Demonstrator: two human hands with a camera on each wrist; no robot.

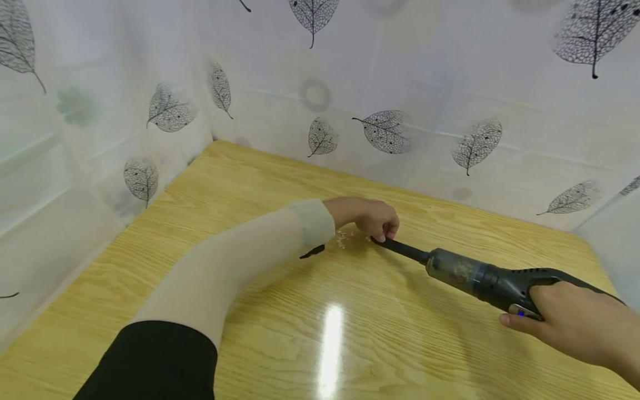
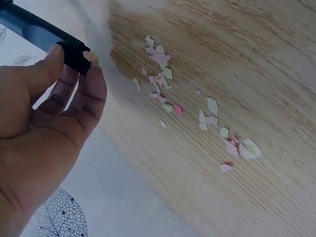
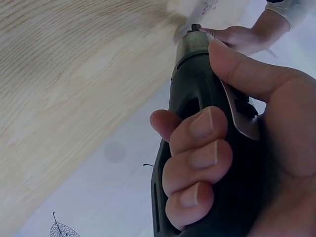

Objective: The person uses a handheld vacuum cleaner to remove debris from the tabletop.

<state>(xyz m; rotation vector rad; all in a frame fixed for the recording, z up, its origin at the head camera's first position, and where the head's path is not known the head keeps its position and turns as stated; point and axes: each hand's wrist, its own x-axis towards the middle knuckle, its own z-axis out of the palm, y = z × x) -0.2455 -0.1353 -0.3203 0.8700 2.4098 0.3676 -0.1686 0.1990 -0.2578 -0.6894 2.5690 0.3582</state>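
My right hand point(image 1: 582, 319) grips the handle of a black handheld vacuum cleaner point(image 1: 492, 286), its fingers wrapped round it in the right wrist view. A smoky clear dust cup point(image 1: 452, 269) shows some matter inside. The long narrow nozzle point(image 1: 407, 250) points left, to my left hand point(image 1: 379, 218). Thumb and fingers of that hand pinch the nozzle's end. In the left wrist view, a few pale scraps point(image 2: 92, 58) sit at the nozzle's mouth by the fingertips. Small pink, white and pale green paper scraps point(image 2: 160, 58) lie scattered on the table beside the hand.
The wood-grain table point(image 1: 280, 344) meets a white curtain point(image 1: 270, 72) with black leaf prints at its back and left edges. A cream sleeve point(image 1: 240, 250) with a dark mark covers my left forearm. Light reflects off the tabletop near the front.
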